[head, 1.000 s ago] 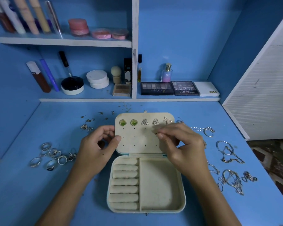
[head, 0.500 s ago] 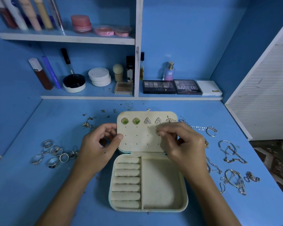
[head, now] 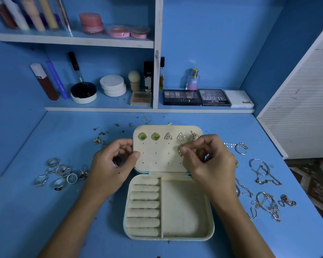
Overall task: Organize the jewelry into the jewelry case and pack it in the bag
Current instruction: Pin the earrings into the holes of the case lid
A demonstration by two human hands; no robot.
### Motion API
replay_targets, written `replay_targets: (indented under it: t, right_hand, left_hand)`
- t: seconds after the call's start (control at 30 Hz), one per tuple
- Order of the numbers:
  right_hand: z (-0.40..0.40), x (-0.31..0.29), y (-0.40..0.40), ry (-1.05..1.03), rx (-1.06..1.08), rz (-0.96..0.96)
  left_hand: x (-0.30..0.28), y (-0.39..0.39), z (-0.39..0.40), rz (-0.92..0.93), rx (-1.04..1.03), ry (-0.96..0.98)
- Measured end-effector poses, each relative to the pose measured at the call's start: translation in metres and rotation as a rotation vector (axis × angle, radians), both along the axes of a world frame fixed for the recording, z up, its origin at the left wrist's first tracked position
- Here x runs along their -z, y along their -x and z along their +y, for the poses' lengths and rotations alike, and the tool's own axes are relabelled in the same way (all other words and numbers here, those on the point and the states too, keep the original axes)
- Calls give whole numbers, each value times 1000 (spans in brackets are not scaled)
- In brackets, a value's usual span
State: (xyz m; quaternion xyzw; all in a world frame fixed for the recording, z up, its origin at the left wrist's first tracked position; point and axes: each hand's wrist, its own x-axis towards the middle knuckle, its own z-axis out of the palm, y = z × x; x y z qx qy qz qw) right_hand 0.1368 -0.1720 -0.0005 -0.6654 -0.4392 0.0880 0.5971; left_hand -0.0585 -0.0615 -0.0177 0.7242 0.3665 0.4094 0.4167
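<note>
Jewelry case (head: 168,207), cream, square, lay open mid-desk (head: 63,229); five studs pinned along lid's top row. Rings (head: 58,174) left, chains (head: 267,202) right, unpacked; no bag seen. Left hand (head: 112,168) gripped lid edge. Right hand (head: 209,162) pinched small gold earring (head: 180,152) against lid.

My one head cam looks forward and down, close over the worktop (head: 231,127), shelf (head: 101,109) straight ahead.
</note>
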Motion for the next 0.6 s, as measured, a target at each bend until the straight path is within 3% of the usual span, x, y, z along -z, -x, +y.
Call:
replay_targets:
  t: [0.6]
  right_hand:
    - [5,9,0,-31,128,-277]
  left_hand:
    - [1,1,1,2,6,-12]
